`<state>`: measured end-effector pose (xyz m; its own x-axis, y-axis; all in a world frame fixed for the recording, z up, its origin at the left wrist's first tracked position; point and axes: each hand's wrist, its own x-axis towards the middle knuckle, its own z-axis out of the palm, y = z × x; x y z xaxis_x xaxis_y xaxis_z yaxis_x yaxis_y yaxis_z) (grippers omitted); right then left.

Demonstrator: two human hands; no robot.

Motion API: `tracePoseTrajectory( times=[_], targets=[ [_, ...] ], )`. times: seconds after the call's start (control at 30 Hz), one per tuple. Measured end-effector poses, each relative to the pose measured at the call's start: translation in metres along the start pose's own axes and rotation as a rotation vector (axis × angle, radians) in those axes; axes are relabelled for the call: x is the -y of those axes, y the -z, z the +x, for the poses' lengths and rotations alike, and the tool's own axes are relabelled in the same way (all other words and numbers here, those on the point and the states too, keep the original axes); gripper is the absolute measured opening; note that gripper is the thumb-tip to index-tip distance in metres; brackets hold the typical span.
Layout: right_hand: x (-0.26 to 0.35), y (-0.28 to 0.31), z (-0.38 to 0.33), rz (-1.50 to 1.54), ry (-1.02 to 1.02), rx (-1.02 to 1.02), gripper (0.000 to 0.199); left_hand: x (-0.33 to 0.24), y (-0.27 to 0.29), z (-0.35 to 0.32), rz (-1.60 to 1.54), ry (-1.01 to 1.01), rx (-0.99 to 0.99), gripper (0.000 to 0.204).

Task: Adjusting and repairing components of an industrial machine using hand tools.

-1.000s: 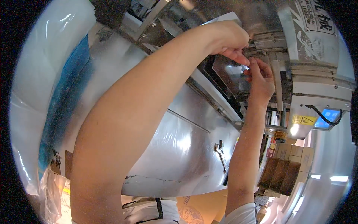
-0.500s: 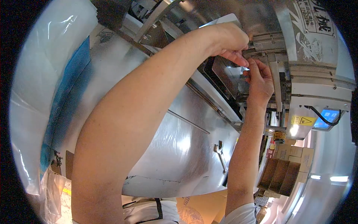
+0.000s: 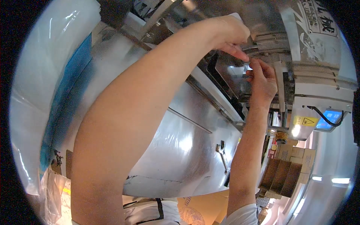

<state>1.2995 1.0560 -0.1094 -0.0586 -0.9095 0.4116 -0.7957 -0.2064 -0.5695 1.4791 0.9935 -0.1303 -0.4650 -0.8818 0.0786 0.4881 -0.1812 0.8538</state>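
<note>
Grey metal machine parts sit right by both hands, beyond the steel table. Left hand reaches across, index finger out, tip just beside the right fingertips; other fingers curl, and I can't tell if they hold anything. Right hand has its fingers bent in, nearly closed; anything pinched there is too small to make out. Dark glossy panel near both. Wrench lies on the table; blue screen off right.
</note>
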Motion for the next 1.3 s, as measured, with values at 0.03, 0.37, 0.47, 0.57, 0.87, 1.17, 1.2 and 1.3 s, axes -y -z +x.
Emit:
tracePoseTrajectory(
  times=[0.03, 0.37, 0.47, 0.57, 0.87, 1.17, 1.2, 1.3],
  targets=[
    [0.006, -0.003, -0.002, -0.004, -0.025, -0.006, 0.018, 0.003, 0.000, 0.001, -0.007, 0.011, 0.011, 0.019],
    [0.008, -0.009, -0.001, -0.026, -0.012, -0.029, 0.017, 0.014, -0.004, 0.006, -0.059, 0.022, 0.108, 0.020],
    [0.013, -0.011, 0.000, 0.098, -0.178, -0.089, 0.016, 0.014, -0.004, 0.004, -0.074, 0.006, 0.106, 0.020],
    [0.004, -0.007, 0.003, -0.188, 0.077, -0.066, 0.017, 0.012, -0.005, 0.007, -0.090, 0.023, 0.093, 0.020],
    [-0.037, 0.002, 0.003, -0.265, 0.237, -0.008, 0.035, 0.023, -0.009, 0.004, -0.117, 0.073, 0.108, 0.012],
    [-0.018, -0.001, 0.002, -0.278, 0.181, -0.095, 0.023, -0.007, -0.016, -0.006, -0.052, 0.128, -0.031, 0.012],
    [-0.025, -0.005, -0.003, -0.756, 0.603, -0.198, 0.022, -0.005, -0.012, -0.006, -0.037, 0.143, -0.038, 0.012],
    [-0.053, -0.004, -0.007, -0.569, 0.371, -0.044, 0.025, -0.017, -0.017, -0.014, 0.027, 0.127, -0.032, 0.014]
  ],
)
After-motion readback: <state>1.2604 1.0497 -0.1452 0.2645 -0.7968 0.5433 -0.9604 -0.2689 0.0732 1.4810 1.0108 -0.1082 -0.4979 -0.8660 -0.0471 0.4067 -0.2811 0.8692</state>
